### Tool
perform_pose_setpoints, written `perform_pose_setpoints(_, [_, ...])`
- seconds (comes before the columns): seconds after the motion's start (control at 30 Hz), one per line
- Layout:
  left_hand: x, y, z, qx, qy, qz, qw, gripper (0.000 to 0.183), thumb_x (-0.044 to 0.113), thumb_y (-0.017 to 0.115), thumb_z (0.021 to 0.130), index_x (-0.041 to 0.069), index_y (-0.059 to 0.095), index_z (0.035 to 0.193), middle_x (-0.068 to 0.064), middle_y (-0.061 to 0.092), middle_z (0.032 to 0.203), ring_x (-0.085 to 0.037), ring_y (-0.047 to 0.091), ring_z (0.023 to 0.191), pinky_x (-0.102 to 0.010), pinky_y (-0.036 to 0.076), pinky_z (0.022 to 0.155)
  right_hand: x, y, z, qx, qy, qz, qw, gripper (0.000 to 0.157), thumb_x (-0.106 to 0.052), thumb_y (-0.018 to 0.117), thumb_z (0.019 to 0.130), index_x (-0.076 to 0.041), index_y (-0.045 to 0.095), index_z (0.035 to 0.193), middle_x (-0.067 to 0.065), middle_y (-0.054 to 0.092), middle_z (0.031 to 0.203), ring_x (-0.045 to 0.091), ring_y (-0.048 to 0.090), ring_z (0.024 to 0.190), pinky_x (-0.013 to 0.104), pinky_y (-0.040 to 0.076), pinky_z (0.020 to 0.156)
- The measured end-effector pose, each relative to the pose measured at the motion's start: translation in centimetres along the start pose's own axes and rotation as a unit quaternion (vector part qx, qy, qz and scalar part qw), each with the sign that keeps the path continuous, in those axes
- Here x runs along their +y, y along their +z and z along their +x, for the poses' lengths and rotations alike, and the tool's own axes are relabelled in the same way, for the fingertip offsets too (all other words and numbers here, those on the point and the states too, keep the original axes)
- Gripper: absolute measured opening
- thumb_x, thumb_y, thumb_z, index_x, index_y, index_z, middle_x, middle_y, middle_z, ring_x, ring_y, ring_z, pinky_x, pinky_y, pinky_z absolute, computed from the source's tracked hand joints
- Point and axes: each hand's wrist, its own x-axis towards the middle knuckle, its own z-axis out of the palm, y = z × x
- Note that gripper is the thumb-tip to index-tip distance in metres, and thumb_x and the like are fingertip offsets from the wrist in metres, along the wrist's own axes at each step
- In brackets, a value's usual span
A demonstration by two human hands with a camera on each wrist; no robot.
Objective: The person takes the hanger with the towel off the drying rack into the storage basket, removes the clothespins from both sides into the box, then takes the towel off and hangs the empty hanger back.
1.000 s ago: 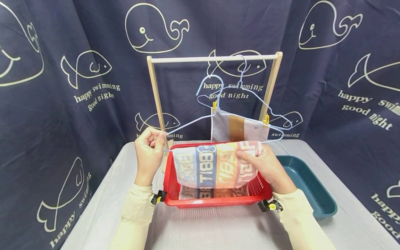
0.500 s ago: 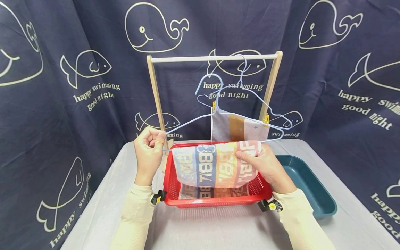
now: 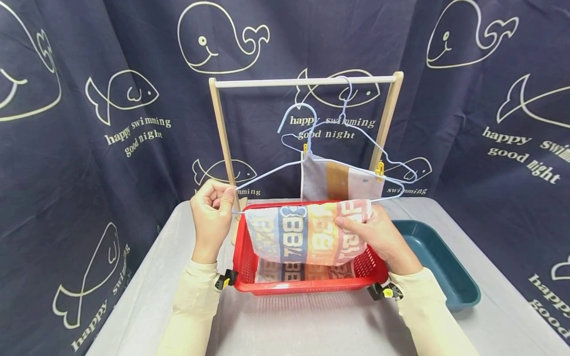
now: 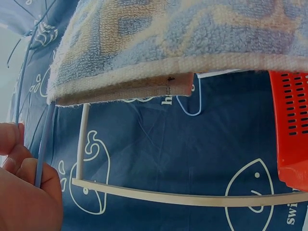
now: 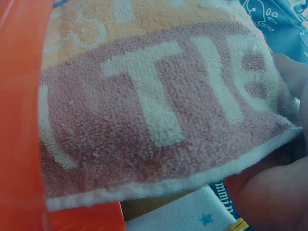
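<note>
My left hand [image 3: 209, 217] grips the left end of a light blue clothes hanger [image 3: 271, 173], fingers curled round the wire. Over the hanger's lower bar hangs a striped terry towel [image 3: 294, 237] with printed letters in blue, orange and pink. My right hand [image 3: 383, 235] pinches the towel at its right end, thumb lying on the pink stripe. The left wrist view shows the towel's white hem [image 4: 144, 74] folded over the wire. Up close in the right wrist view is the pink stripe [image 5: 139, 106]. Below the towel stands a red basket [image 3: 311, 286] with more striped cloth [image 3: 289, 273] inside.
Behind stands a wooden rack [image 3: 305, 82]. Another blue hanger [image 3: 345, 113] hangs from its bar, with a grey, brown and white cloth [image 3: 336, 180] held by yellow clips [image 3: 379, 170]. A teal tray [image 3: 441, 267] lies at the right of the table [image 3: 285, 326].
The towel's hanging front edge has risen slightly, and its printed letters have shifted upward. Both hands keep nearly the same places and grips.
</note>
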Motion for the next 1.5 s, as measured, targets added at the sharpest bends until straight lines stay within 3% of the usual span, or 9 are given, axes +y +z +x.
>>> perform_pose_setpoints(0.33, [0.05,0.02,0.07,-0.001,-0.006,-0.005,1.0,0.005,-0.007,0.069,0.091,-0.007,0.069,0.087,0.009,0.048,0.057,-0.003,0.035,0.048,-0.018,0.025,0.044,0.32,0.04,0.16,-0.007,-0.003,0.013,1.0,0.039,-0.02,0.082,0.089,0.002,0.068,0.118,0.011,0.078,0.092,0.029,0.077,0.08,0.044,0.062,0.072])
perform_pose_setpoints(1.5, [0.0,-0.02,0.07,0.01,-0.015,-0.001,0.9998,0.004,-0.008,0.069,0.091,-0.008,0.069,0.087,0.008,0.05,0.058,-0.003,0.038,0.048,-0.017,0.027,0.044,0.25,-0.01,0.21,-0.032,0.012,-0.009,0.999,0.045,-0.021,0.085,0.086,0.001,0.066,0.121,0.013,0.078,0.096,0.031,0.077,0.084,0.045,0.062,0.074])
